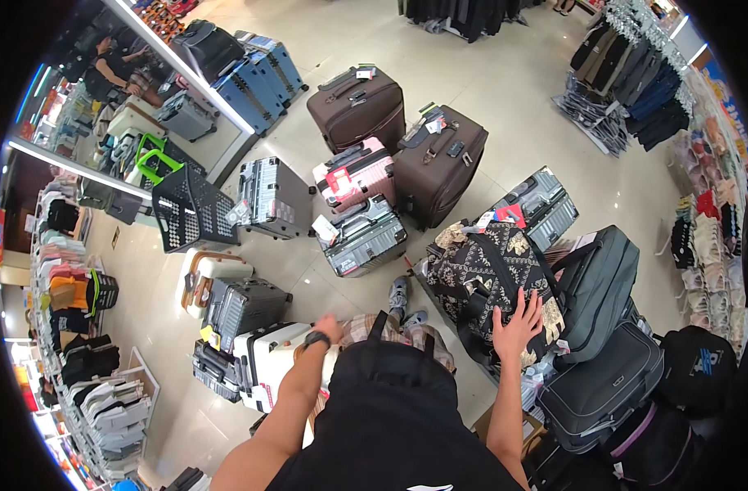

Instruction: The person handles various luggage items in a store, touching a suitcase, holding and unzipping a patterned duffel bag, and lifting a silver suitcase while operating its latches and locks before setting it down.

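Note:
My right hand [518,326] lies with its fingers spread on a black and cream patterned duffel bag [492,274]. Beside that bag stands a dark green-grey soft suitcase [600,286]. My left hand [329,328], below a dark wristwatch [316,338], hangs beside my plaid shorts, above a white suitcase [271,356]; its fingers are blurred and I cannot make out their shape. Ahead of me are a dark grey hard suitcase [362,237] with a tag on top, a pink suitcase [356,173] and two brown soft suitcases, the nearer one [441,164] tagged at its handle.
On the left are a black basket [192,209] with green handles, a grey suitcase [277,196], a mirror [157,90] and clothes racks [112,401]. Blue suitcases [247,94] stand at the back. On the right, a black travel bag [603,380] lies near hanging garments [635,78].

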Demonstrator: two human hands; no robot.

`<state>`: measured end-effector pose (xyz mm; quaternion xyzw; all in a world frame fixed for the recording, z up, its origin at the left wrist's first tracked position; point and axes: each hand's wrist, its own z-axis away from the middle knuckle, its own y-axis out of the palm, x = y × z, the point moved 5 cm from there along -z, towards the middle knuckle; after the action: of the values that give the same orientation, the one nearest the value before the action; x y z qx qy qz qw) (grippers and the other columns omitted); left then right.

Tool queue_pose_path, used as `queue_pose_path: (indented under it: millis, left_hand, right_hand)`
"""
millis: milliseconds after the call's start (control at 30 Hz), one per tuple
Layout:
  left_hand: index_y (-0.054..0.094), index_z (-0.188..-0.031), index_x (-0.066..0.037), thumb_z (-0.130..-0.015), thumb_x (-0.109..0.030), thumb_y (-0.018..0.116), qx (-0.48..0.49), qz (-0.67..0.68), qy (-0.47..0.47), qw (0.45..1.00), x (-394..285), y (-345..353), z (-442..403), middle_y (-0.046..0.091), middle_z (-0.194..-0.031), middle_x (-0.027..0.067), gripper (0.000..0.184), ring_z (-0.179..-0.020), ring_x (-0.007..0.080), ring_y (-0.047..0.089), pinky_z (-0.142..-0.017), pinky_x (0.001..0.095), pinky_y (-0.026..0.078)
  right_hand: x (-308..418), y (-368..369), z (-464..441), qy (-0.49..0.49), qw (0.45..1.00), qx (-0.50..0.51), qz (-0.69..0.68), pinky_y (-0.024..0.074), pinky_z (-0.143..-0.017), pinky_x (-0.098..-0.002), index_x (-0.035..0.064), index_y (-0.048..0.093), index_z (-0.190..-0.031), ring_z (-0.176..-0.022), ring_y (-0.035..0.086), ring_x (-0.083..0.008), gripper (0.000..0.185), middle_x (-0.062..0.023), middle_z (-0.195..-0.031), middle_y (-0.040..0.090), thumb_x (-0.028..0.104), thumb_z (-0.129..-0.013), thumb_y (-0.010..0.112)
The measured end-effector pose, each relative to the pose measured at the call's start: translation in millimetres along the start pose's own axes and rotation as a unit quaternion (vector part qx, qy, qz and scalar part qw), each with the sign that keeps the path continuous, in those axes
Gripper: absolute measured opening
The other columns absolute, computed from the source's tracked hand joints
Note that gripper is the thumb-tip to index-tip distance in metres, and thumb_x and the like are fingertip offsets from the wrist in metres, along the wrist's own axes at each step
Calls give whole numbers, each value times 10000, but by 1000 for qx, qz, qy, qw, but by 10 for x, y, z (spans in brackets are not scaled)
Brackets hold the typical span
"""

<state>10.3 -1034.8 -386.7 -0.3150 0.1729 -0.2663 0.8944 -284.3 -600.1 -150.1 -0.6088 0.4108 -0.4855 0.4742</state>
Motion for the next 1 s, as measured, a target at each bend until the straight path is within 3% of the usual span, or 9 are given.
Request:
queue_pose_path:
  millis: [133, 200, 300, 467, 533, 567, 667, 833, 1000]
  left_hand:
    - [598, -1381, -108, -893, -206, 670, -16, -67, 13, 998, 968, 348, 864, 557, -1459, 230, 503, -1401, 429, 505, -1114, 566, 495]
    - [558, -1441, -126, -884, -180, 640, -63, 37, -5, 997, 963, 281, 1265, 518, -1508, 202, 566, -1490, 403, 413, -1142, 630, 436]
    - [557, -1418, -142, -894, -192, 647, -99, 15, -24, 995, 856, 323, 1353, 556, -1436, 175, 535, -1391, 395, 519, -1074, 613, 473]
    - [585, -1350, -130, -909, -199, 689, -114, 32, 17, 993, 713, 300, 865, 590, -1347, 178, 458, -1250, 429, 613, -993, 586, 523]
    - [629, -1220, -111, -895, -184, 733, -152, -53, 42, 986, 611, 14, 869, 607, -1301, 181, 349, -1179, 419, 648, -941, 565, 548]
    - [642, -1133, -95, -863, -168, 767, -190, -19, 34, 981, 666, -92, 762, 644, -1233, 193, 306, -1102, 430, 669, -938, 549, 551]
    - [637, -1151, -85, -841, -151, 777, -193, 103, 33, 975, 805, -438, 527, 674, -1147, 196, 347, -1079, 438, 668, -936, 527, 553]
    - [688, -1187, -100, -850, -207, 742, -51, 85, 4, 995, 1236, -510, -99, 741, -1174, 234, 357, -1160, 440, 687, -987, 521, 558]
    - [749, -1118, -90, -824, -197, 729, -40, 168, -11, 985, 1686, -840, -446, 765, -1153, 227, 313, -1148, 432, 701, -1007, 489, 563]
  right_hand:
    - [-5, 34, 67, -4, 1000, -7, -6, 166, -1251, -629, 175, 423, -1639, -1621, 205, -377, 795, -153, -1744, 287, 479, -959, 701]
    - [1, 11, 71, -2, 1000, 1, -9, 164, -1251, -630, 173, 424, -1639, -1623, 203, -378, 790, -153, -1744, 287, 479, -964, 696]
    - [-29, -48, 75, -5, 999, 14, -47, 155, -1269, -612, 153, 430, -1632, -1625, 204, -381, 741, -154, -1740, 294, 401, -988, 700]
    - [-82, -99, 98, 5, 994, 5, -108, 178, -1280, -581, 120, 459, -1599, -1610, 243, -391, 676, -162, -1712, 341, 302, -997, 706]
    - [-30, -168, 151, 27, 990, -25, -133, 198, -1277, -567, 100, 481, -1572, -1598, 268, -396, 639, -169, -1687, 376, 259, -995, 703]
    - [39, -186, 197, 41, 989, -43, -137, 224, -1262, -570, 81, 504, -1543, -1581, 296, -398, 604, -173, -1654, 413, 219, -989, 701]
    - [440, -277, 311, 30, 986, -74, -146, 266, -1241, -568, 88, 544, -1501, -1533, 357, -398, 536, -168, -1608, 457, 165, -992, 693]
    - [1443, -261, 439, -22, 984, -109, -141, 322, -1203, -534, 3, 600, -1386, -1440, 446, -403, 446, -190, -1503, 540, 78, -955, 691]
    - [2284, 270, 569, 20, 981, -32, -189, 330, -1180, -531, 39, 588, -1391, -1423, 449, -386, 485, -164, -1475, 553, 90, -924, 708]
